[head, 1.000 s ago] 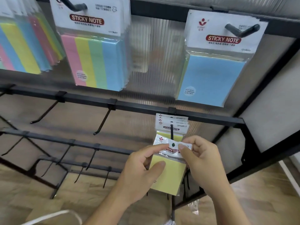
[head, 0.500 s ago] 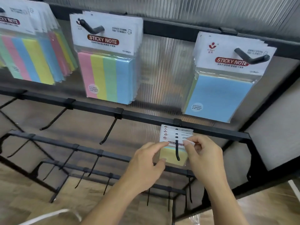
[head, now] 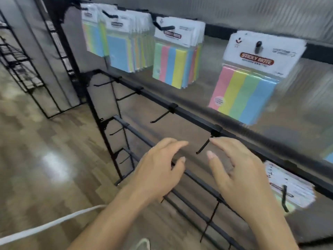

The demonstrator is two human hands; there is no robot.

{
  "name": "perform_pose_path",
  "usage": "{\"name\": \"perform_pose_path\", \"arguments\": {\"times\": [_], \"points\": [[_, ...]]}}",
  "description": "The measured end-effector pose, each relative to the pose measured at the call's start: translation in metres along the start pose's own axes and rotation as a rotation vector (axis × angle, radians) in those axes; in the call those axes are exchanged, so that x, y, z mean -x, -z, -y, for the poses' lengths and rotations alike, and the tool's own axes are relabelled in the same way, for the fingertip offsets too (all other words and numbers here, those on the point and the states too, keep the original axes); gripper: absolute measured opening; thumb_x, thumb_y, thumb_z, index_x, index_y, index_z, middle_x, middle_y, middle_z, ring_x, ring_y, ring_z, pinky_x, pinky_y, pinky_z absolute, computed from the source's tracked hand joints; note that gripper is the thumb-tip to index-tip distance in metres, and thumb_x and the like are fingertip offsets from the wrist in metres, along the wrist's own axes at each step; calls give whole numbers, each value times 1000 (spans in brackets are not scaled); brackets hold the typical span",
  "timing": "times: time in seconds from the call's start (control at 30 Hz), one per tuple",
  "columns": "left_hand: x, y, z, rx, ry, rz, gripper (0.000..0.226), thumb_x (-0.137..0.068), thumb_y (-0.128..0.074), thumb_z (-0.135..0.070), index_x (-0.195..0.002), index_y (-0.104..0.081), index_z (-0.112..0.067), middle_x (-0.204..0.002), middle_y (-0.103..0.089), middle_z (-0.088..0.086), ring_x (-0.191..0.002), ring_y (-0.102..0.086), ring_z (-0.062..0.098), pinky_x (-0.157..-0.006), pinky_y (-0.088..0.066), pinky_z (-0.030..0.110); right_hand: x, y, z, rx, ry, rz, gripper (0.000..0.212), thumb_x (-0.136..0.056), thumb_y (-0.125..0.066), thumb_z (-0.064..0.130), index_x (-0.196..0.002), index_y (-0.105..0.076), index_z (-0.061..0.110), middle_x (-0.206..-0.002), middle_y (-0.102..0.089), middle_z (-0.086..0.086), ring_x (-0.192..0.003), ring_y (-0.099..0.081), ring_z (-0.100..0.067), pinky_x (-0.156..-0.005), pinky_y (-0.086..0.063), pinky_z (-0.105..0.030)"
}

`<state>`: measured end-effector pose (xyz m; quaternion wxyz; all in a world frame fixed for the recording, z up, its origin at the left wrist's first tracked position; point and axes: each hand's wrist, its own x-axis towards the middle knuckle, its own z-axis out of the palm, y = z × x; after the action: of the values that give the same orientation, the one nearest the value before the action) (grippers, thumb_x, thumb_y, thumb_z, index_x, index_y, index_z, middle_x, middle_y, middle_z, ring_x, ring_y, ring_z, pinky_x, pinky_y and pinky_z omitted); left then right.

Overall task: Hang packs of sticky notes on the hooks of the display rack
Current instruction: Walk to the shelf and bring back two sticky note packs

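Observation:
The black display rack (head: 191, 115) runs diagonally across the view. Small yellow sticky-note packs (head: 290, 188) hang on a second-row hook at the far right. My left hand (head: 160, 170) and my right hand (head: 237, 172) hover empty with relaxed, spread fingers on either side of a bare hook (head: 203, 146). On the top row hang a striped pack (head: 252, 78), another striped bundle (head: 177, 51) and a blue-fronted bundle (head: 122, 46).
More bare hooks (head: 162, 116) line the second bar to the left, with lower bars beneath. A second wire rack (head: 27, 73) stands at far left on the wooden floor (head: 45, 159). A white strap (head: 50, 226) crosses the lower left.
Both hands let go of the yellow pack, which now hangs on its hook. The view swung left, and my hands now sit by the neighbouring bare hook.

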<state>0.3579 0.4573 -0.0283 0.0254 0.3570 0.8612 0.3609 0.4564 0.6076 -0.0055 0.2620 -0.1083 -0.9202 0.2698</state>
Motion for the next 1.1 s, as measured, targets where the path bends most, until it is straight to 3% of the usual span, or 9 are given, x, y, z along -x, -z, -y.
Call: {"name": "perform_pose_path", "arguments": {"times": [0.13, 0.23, 0.33, 0.5, 0.63, 0.7, 0.87, 1.03, 1.1], "points": [[28, 42, 44, -88, 134, -151, 45, -97, -54, -30, -142, -48, -30, -140, -47, -13, -123, -46, 3, -103, -31, 15, -26, -45, 41, -90, 142, 163, 45, -92, -49, 37, -130, -60, 17, -130, -56, 6, -120, -42, 3, -101, -31, -12], [46, 69, 77, -178, 254, -197, 50, -97, -53, -32, -146, -43, -28, -147, -41, -5, -135, -38, 12, -110, -28, 22, -43, -75, 77, -103, 177, 305, 45, -98, -49, 38, -141, -49, 24, -148, -44, 3, -140, -32, -9, -113, -32, -30], [60, 92, 109, -206, 367, -230, 52, -96, -53, -34, -146, -42, -27, -151, -39, 0, -138, -36, 17, -111, -25, 24, -57, -109, 103, -34, 207, 453, 51, -99, -45, 38, -148, -35, 28, -156, -30, 6, -147, -15, -11, -113, -10, -17], [72, 135, 172, -211, 493, -223, 54, -97, -50, -39, -149, -38, -27, -155, -33, 0, -140, -32, 18, -110, -24, 26, -78, -175, 150, 17, 222, 582, 54, -101, -39, 38, -152, -25, 26, -158, -22, 7, -140, -2, 1, -107, -2, -13], [73, 179, 225, -226, 529, -215, 57, -98, -46, -44, -151, -31, -30, -158, -27, -1, -143, -26, 18, -114, -23, 33, -103, -234, 195, 90, 214, 646, 54, -102, -35, 41, -153, -20, 29, -160, -18, 5, -149, -3, -19, -117, -10, -30], [72, 199, 247, -228, 550, -235, 57, -98, -47, -43, -151, -31, -30, -158, -28, 0, -143, -26, 18, -113, -24, 32, -112, -259, 213, 78, 191, 670, 54, -102, -35, 41, -153, -21, 29, -160, -18, 4, -149, -4, -21, -118, -11, -35], [71, 241, 298, -183, 586, -261, 57, -98, -46, -44, -151, -31, -31, -158, -27, -1, -144, -24, 17, -115, -24, 37, -138, -311, 251, 24, 179, 691, 53, -102, -37, 38, -152, -24, 27, -159, -22, 4, -149, -6, -17, -116, -12, -28], [58, 275, 357, -187, 631, -290, 56, -97, -48, -42, -150, -33, -30, -156, -31, -1, -143, -27, 18, -114, -24, 36, -177, -369, 289, 13, 227, 719, 53, -102, -39, 34, -153, -26, 23, -159, -23, 2, -147, -8, -10, -107, -3, -14], [48, 289, 384, -212, 640, -293, 56, -97, -48, -42, -149, -35, -27, -154, -34, 0, -141, -31, 20, -114, -29, 38, -197, -396, 301, 15, 217, 735, 54, -102, -39, 36, -153, -25, 24, -160, -21, 2, -148, -8, -12, -110, -4, -16]]}}
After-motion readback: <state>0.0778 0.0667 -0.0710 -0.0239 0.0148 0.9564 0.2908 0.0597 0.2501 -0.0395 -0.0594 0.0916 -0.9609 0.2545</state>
